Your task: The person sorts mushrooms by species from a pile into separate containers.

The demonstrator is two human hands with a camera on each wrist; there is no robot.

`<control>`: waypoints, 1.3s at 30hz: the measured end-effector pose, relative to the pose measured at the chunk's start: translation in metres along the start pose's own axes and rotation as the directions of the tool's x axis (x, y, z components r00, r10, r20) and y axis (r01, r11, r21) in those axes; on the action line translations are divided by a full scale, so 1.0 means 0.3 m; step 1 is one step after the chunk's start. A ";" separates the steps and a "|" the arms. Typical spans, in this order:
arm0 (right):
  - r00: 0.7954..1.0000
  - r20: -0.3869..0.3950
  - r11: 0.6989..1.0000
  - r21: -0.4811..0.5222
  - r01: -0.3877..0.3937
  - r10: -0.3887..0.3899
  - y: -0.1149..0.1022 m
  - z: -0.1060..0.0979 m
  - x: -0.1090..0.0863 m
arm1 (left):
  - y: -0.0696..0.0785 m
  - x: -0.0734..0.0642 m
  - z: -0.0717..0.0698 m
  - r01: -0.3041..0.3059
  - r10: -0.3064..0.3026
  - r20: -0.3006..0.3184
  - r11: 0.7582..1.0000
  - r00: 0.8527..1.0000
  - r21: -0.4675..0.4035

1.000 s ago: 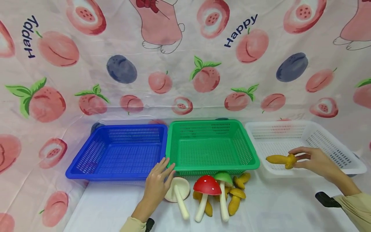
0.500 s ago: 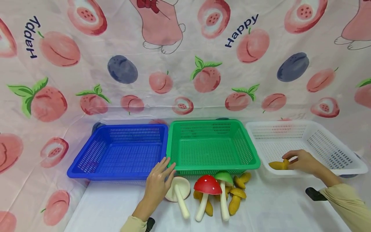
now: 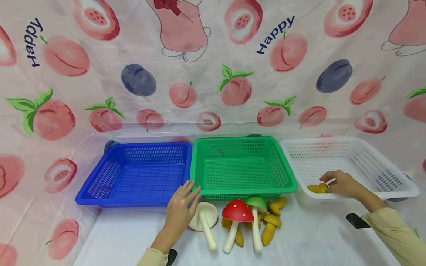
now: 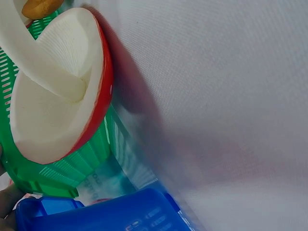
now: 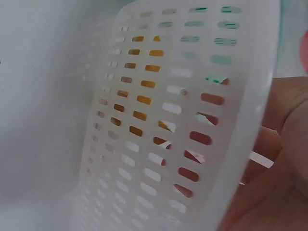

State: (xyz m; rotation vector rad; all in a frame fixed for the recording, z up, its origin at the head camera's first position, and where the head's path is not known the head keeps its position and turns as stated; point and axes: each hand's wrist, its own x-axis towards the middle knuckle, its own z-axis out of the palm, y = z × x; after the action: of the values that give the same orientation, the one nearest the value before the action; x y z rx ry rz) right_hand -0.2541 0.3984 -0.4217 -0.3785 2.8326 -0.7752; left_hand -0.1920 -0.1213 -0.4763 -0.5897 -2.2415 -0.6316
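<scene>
The mustard-yellow mushroom has just gone down inside the white basket; I can't tell whether the right hand still pinches it. The left hand, fingers spread, holds nothing.

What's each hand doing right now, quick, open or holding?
Left hand: open, holding nothing.
Right hand: at the mustard-yellow mushroom inside the white plastic slotted basket; grip cannot be told.
</scene>
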 end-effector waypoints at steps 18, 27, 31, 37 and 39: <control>0.947 -0.296 0.992 -0.066 0.106 -0.121 -0.200 -0.002 -0.144 | -0.014 -0.010 0.007 -0.006 0.006 -0.005 1.000 1.000 0.007; 0.905 -0.361 0.974 -0.083 0.212 -0.227 -0.274 0.025 -0.196 | -0.008 -0.006 0.002 -0.013 0.013 -0.023 1.000 1.000 0.004; 0.896 -0.360 0.966 -0.070 0.250 -0.258 -0.305 0.045 -0.215 | -0.007 -0.006 0.006 -0.016 0.016 -0.024 1.000 1.000 0.004; 0.914 -0.301 0.960 -0.017 0.281 -0.273 -0.353 0.073 -0.224 | -0.011 -0.006 0.013 -0.021 0.021 -0.027 1.000 0.999 0.004; 0.923 -0.275 0.961 -0.005 0.278 -0.269 -0.368 0.084 -0.221 | -0.013 -0.004 0.014 -0.020 0.020 -0.029 1.000 0.999 0.004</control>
State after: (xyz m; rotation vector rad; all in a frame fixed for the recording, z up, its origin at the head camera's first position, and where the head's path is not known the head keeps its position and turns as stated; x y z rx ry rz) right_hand -0.1634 0.3138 -0.3785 -0.7276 3.0553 -0.9981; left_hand -0.1956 -0.1223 -0.4809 -0.5966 -2.2066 -0.6218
